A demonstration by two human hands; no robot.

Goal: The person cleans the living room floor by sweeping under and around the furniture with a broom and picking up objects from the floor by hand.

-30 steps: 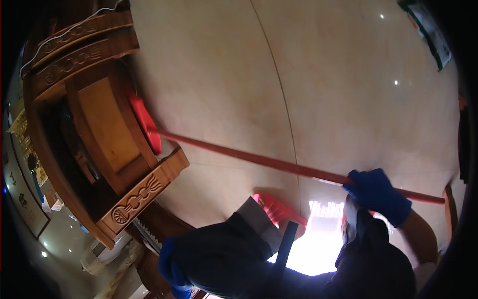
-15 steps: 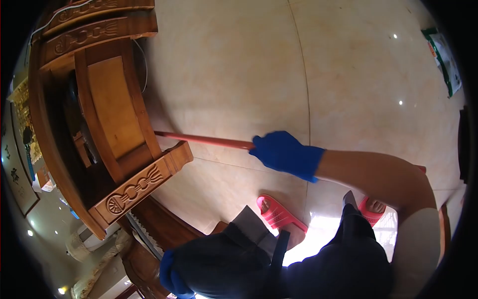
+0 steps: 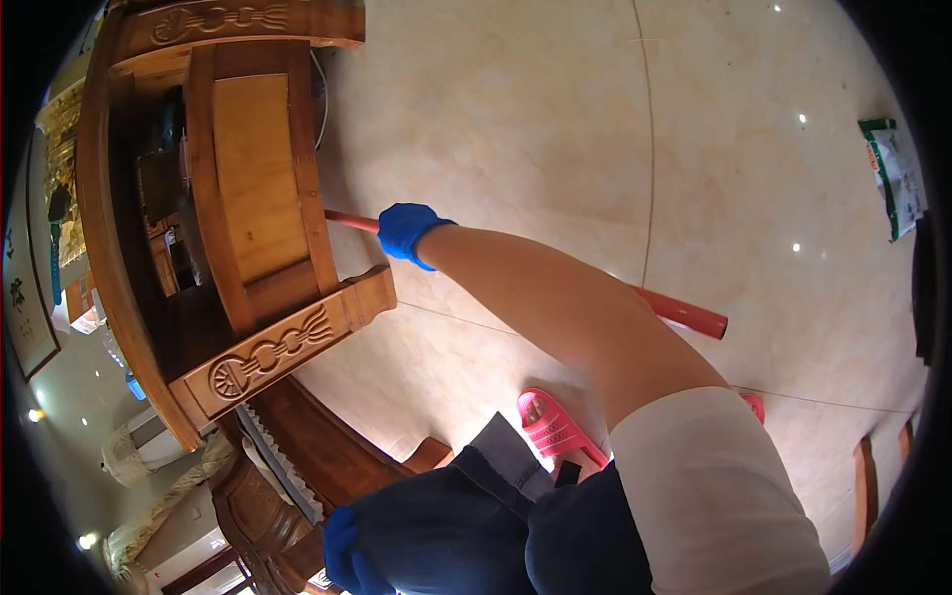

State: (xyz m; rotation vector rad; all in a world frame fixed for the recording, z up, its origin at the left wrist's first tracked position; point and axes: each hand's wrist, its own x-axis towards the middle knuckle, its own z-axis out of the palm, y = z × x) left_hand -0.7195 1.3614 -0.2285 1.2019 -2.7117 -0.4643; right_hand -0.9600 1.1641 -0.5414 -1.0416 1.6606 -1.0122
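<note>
My right hand (image 3: 410, 236), in a blue glove, is closed round a red pole (image 3: 686, 311) close to the wooden furniture. One end of the pole goes in beneath the furniture's side, where its tip is hidden; the other end sticks out past my forearm. My left hand (image 3: 349, 551), also gloved in blue, rests over my bent knee at the lower left with no object visible in it, its fingers partly out of sight.
A carved wooden furniture piece (image 3: 266, 178) stands at the left, a darker carved wooden seat (image 3: 327, 436) below it. A green-and-white packet (image 3: 892, 178) lies on the tiled floor (image 3: 516, 119) at far right. My foot wears a pink slipper (image 3: 553, 428).
My right hand has moved left toward the furniture along with the pole, less of which shows ahead of the hand. Its rear end now shows beyond my forearm. My left hand stays on the knee.
</note>
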